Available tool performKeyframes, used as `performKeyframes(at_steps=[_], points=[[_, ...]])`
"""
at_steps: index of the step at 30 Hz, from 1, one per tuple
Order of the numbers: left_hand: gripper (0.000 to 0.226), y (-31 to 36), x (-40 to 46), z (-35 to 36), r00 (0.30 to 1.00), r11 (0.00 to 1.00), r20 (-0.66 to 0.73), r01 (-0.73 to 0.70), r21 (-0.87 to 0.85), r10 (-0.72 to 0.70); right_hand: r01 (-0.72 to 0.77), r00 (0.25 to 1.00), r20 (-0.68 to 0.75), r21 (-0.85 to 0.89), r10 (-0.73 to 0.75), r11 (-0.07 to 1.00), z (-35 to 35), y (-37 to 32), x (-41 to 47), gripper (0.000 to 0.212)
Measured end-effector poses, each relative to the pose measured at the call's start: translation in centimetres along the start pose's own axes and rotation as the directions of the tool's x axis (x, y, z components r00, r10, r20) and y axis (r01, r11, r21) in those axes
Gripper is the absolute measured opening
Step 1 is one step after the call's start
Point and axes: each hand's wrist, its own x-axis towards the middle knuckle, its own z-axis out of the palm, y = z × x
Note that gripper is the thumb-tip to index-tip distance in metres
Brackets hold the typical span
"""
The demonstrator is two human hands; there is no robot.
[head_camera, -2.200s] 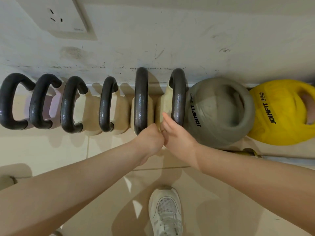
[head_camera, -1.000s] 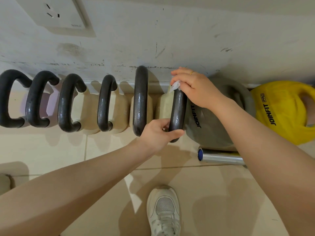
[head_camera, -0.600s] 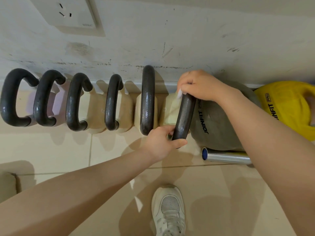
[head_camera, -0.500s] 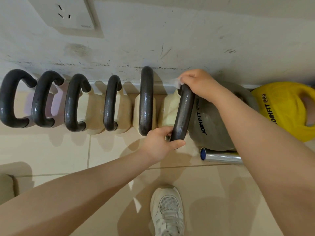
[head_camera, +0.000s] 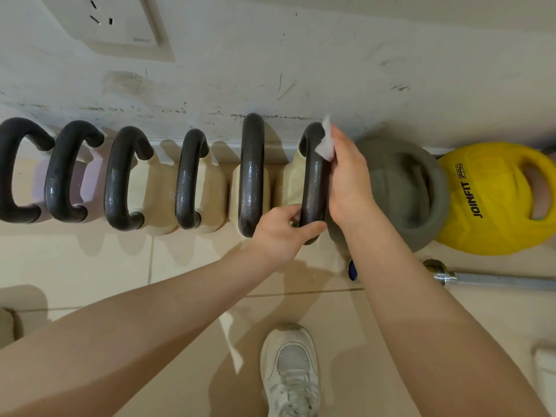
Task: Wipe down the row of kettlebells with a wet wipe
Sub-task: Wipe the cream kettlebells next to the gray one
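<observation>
Left-hand grip (head_camera: 282, 230) clamps heavy kettlebell's rigid handle (head_camera: 313, 182) at its base; right hand (head_camera: 349, 179) presses limp wet wipe (head_camera: 325, 145) on top.

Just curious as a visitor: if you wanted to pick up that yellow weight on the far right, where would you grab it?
Probably by the oval cut-out in the yellow weight, reaching down from above: the slot faces up and looks finger-sized, while the rounded body offers little else to grip.
</observation>
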Motion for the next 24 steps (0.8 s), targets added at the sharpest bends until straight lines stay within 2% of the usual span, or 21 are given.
performKeyframes(at_steps=[3, 6, 8, 10, 12, 13, 17, 19, 22, 24], points=[[0.023, 0.5, 0.4, 0.2, 1.0, 0.999, -0.014, 0.025, -0.044, -0.026, 0.169, 0.983, -0.036, -0.182, -0.178, 0.969, 0.6, 0.4, 0.1, 0.038], [0.023, 0.9, 0.5, 0.2, 0.999, 0.998, -0.024, 0.025, -0.05, -0.027, 0.324, 0.922, -0.066, -0.401, -0.381, 0.857, -0.5, 1.8, -1.3, 0.038], [0.022, 0.9, 0.6, 0.2, 0.999, 0.997, -0.024, 0.034, -0.064, -0.036, 0.349, 0.886, -0.115, -0.473, -0.449, 0.809, -1.6, 2.2, -1.1, 0.03], [0.022, 1.0, 0.5, 0.3, 0.999, 0.996, -0.016, 0.049, -0.076, -0.05, 0.29, 0.897, -0.164, -0.485, -0.412, 0.825, -1.6, 2.2, -0.3, 0.023], [0.022, 1.2, 0.4, 0.2, 0.998, 0.995, -0.013, 0.058, -0.086, -0.06, 0.208, 0.935, -0.188, -0.395, -0.3, 0.895, -0.7, 1.8, 0.1, 0.028], [0.022, 1.3, 0.3, 0.2, 0.998, 0.994, -0.013, 0.062, -0.093, -0.063, 0.175, 0.951, -0.182, -0.355, -0.252, 0.918, -0.2, 1.8, 0.2, 0.031], [0.023, 1.3, -0.9, 0.1, 0.997, 0.989, 0.007, 0.081, -0.125, -0.081, 0.081, 0.988, -0.086, -0.404, -0.126, 0.911, -0.3, 1.8, -0.8, 0.028], [0.033, 1.3, -2.1, 0.0, 0.998, 0.988, 0.044, 0.059, -0.144, -0.053, 0.025, 0.996, -0.072, -0.372, -0.056, 0.928, -1.1, 2.1, -1.6, 0.031], [0.05, 1.3, -3.6, -0.3, 0.992, 0.98, 0.108, 0.085, -0.182, -0.066, 0.004, 0.998, -0.055, -0.31, -0.022, 0.951, -1.6, 3.3, -3.5, 0.025], [0.055, 1.1, -4.3, -0.6, 0.982, 0.978, 0.163, 0.12, -0.171, -0.092, 0.044, 0.996, -0.069, -0.23, -0.061, 0.972, -1.5, 4.9, -4.8, 0.022]])
